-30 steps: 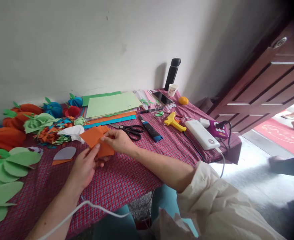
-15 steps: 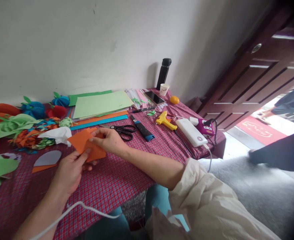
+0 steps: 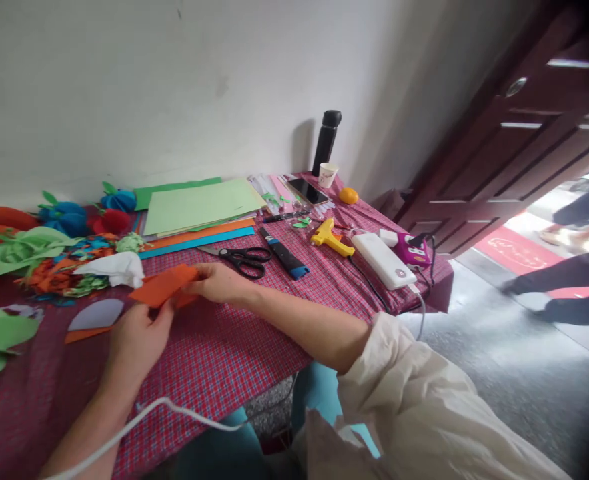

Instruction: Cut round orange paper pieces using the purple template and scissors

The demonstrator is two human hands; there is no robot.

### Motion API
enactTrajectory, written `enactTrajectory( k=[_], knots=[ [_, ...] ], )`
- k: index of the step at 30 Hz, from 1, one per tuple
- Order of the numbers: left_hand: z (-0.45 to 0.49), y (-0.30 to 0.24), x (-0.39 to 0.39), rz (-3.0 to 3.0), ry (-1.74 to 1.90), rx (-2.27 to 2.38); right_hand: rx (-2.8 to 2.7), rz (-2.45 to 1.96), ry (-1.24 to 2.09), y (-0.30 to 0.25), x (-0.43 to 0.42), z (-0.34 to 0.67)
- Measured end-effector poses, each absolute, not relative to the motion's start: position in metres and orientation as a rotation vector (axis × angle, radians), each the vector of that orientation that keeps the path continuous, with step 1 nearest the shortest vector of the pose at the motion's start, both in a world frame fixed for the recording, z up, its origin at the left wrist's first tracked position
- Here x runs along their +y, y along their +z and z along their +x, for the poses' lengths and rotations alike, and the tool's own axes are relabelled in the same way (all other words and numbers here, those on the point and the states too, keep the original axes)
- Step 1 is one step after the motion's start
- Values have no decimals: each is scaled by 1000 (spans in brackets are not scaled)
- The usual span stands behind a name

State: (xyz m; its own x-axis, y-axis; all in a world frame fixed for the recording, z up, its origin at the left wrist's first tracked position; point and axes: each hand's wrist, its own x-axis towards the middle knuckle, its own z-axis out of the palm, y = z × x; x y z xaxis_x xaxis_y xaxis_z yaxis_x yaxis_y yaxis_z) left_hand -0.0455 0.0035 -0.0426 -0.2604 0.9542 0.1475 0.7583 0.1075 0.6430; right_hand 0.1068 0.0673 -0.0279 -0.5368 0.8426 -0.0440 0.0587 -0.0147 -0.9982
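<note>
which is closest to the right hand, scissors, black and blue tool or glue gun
The black-handled scissors: they lie just beyond the right hand, while the black and blue tool and yellow glue gun lie farther right.

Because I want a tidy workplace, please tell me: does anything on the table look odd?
The yellow-orange fruit near the paper cup looks slightly out of place: apparently food, not far from a glue gun. I see no spill.

The one camera, worn on the head, looks forward and down from close above the table [image 3: 219,353], facing the wall [image 3: 149,87].
</note>
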Motion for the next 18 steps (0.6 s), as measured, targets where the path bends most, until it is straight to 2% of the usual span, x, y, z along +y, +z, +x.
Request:
enactTrajectory(
  k=[2,5,12,18],
  knots=[
    [-41,-39,2,1871,727,2206,-1784,-983,1509,-30,66,110],
    [-35,-37,0,2052,669,2213,-1971,-999,1285,-28,63,115],
    [-29,-34,-4,2107,932,2089,-2262,-1015,784,-21,58,121],
    [-25,-29,-7,1957,915,2085,-2285,-954,817,-24,58,120]
  ],
)
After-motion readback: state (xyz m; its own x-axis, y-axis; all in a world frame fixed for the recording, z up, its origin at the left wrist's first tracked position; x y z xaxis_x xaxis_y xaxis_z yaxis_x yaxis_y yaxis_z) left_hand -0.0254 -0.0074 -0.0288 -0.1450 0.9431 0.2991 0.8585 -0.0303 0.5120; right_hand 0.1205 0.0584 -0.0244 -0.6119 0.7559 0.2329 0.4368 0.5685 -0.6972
